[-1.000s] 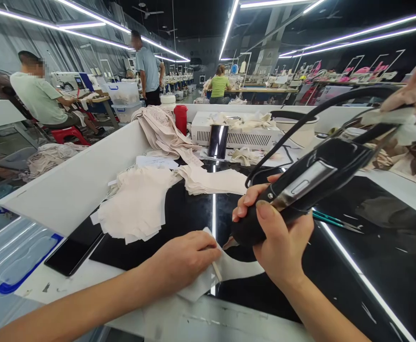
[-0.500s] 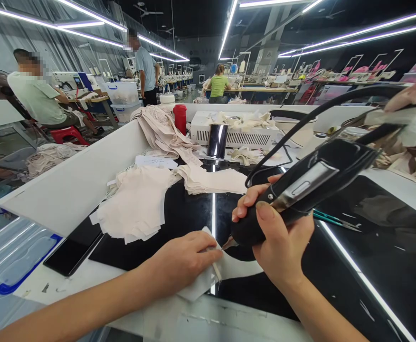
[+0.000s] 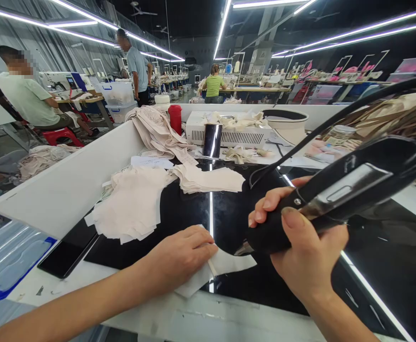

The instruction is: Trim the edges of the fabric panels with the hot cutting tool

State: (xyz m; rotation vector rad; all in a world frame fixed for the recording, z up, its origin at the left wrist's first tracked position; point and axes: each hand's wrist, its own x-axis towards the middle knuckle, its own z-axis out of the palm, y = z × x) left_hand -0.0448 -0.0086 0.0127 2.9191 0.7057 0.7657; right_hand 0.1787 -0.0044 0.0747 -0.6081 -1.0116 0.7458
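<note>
My right hand grips a black corded hand tool, its metal tip lowered onto a pale cream fabric piece lying on the glossy black worktop. My left hand presses flat on the left part of that piece, fingers together, just left of the tool's tip. The tool's black cable arcs up and off to the right.
Two stacks of cream cut pieces lie beyond my hands. A white partition wall runs along the left. A phone lies at the left front. A white machine box, red cup and heaped fabric stand at the back. People work at distant tables.
The tool and my right hand have shifted right and nearer to the camera. The other person's hand at the upper right is gone. My left hand stays on the fabric.
</note>
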